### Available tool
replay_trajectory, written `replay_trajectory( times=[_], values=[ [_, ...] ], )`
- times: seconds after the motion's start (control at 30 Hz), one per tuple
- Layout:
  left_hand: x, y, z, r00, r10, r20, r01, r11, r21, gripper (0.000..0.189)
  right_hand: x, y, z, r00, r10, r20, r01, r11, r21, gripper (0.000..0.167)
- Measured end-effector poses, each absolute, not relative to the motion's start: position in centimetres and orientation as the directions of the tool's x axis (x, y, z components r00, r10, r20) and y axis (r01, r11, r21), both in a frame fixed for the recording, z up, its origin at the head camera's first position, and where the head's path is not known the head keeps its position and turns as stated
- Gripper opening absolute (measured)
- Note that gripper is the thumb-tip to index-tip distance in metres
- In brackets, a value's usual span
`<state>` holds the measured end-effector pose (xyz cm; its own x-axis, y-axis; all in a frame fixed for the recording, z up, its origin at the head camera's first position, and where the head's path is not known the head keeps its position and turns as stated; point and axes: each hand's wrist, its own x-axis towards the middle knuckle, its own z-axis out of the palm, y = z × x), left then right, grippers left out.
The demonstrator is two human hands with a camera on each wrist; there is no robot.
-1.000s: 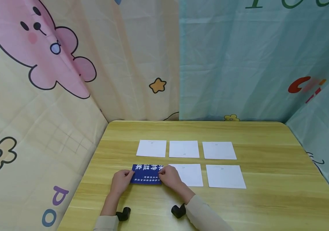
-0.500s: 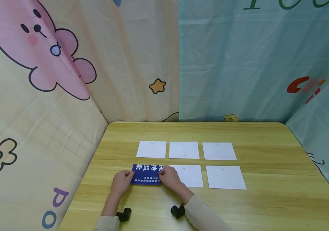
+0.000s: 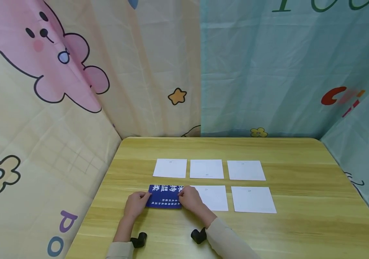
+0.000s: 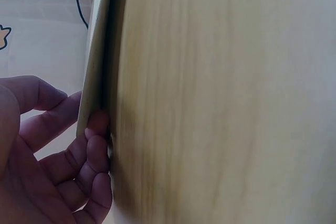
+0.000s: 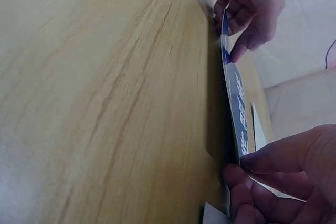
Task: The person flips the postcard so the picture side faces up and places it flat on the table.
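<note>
- Blue card [image 3: 164,202]: white lettering on top; located on the left half of the tabletop [image 3: 317,201], nearer its left edge than its right; shadow visible below the card.
- Left hand [image 3: 135,204]: pinches the card's left end between thumb and fingers.
- Right hand [image 3: 191,199]: pinches the card's right end likewise.
- Front white cards [image 3: 254,200]: two, flat, toward the tabletop's right edge from the blue card.
- Back white cards [image 3: 206,169]: three, in a row nearer the far edge.

Orange star [image 3: 177,96] on cream curtain [image 3: 171,54]
</note>
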<state>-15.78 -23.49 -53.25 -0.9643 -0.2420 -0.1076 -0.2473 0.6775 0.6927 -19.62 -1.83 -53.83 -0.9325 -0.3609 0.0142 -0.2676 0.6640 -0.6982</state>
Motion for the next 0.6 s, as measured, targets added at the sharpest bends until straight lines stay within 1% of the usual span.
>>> replay_trajectory(
  times=[0.27,0.47,0.6],
  values=[
    [-16.0,-24.1,-52.9,-0.97,-0.205,-0.133,-0.24,0.689,0.684,0.029,-19.9,-1.8,-53.5,-0.931,-0.363,-0.024,-0.238,0.657,-0.716,0.013],
    [-16.5,-24.6,-52.2,-0.975,-0.114,-0.191,-0.213,0.724,0.655,0.043,-19.9,-1.8,-53.2,-0.926,-0.369,-0.076,-0.195,0.641,-0.742,0.012],
    [-16.6,-24.9,-51.6,-0.97,-0.063,-0.236,-0.207,0.726,0.656,0.045,-19.9,-1.7,-53.2,-0.923,-0.375,-0.089,-0.187,0.636,-0.749,0.012]
  ],
)
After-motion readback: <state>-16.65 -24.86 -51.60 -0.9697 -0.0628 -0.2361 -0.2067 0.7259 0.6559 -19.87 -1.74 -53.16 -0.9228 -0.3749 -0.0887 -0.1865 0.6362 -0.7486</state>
